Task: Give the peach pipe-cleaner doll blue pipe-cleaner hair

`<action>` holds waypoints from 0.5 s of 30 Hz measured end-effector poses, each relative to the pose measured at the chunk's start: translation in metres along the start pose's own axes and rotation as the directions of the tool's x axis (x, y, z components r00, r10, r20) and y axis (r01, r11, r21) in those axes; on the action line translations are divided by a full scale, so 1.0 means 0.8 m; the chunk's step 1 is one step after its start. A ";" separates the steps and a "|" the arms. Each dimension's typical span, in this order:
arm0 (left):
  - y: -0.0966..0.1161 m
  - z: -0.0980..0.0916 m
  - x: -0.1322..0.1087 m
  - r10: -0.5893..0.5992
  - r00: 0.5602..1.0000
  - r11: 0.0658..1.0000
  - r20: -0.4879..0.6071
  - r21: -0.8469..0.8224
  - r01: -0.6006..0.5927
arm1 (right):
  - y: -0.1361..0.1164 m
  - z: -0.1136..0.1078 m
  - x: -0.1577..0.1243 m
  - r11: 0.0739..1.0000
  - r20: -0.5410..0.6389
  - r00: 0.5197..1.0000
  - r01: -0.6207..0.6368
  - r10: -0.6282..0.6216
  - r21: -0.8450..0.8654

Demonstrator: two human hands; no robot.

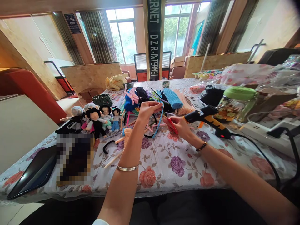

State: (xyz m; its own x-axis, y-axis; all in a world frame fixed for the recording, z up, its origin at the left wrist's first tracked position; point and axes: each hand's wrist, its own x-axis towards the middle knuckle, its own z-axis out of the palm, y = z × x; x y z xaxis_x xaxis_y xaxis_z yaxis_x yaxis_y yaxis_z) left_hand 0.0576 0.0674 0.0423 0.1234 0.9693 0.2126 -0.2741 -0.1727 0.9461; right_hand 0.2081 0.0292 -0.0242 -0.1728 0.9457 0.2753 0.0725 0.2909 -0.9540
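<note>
My left hand (150,110) pinches a light-blue pipe cleaner (160,123) that hangs down toward the tablecloth. Close beside it, my right hand (182,127) grips red-handled scissors (172,126), their blades pointing up at the upper part of the blue stem. Whether the blades touch it cannot be made out. Beyond the left forearm lies a peach doll body (126,135) with a blue band at its top, partly hidden by the arm. A bent black pipe cleaner (106,147) rests to its left.
Several finished dolls (93,117) sit at the left, near a dark tray (35,170). Behind my hands are bundles of blue pipe cleaners (172,98) and other colours. A hot glue gun (208,118) with a lit red light and a green-lidded jar (239,103) stand right.
</note>
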 end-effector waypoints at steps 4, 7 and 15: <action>-0.001 -0.001 0.001 0.006 1.000 1.000 0.004 0.011 -0.006 | -0.003 0.001 -0.002 1.000 -0.005 1.000 -0.002 0.002 0.000; -0.001 -0.002 0.000 0.005 1.000 1.000 0.009 0.017 -0.005 | -0.004 0.002 -0.002 1.000 -0.005 1.000 0.000 0.000 -0.004; 0.000 -0.003 0.000 0.002 1.000 1.000 0.009 0.025 -0.003 | 0.001 0.002 0.001 1.000 -0.011 1.000 -0.023 0.024 0.009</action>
State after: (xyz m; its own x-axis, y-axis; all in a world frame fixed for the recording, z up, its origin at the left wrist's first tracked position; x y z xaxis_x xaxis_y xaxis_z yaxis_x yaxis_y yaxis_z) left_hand 0.0551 0.0681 0.0414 0.1310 0.9673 0.2170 -0.2506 -0.1795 0.9513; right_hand 0.2065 0.0296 -0.0247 -0.1601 0.9538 0.2540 0.0677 0.2673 -0.9612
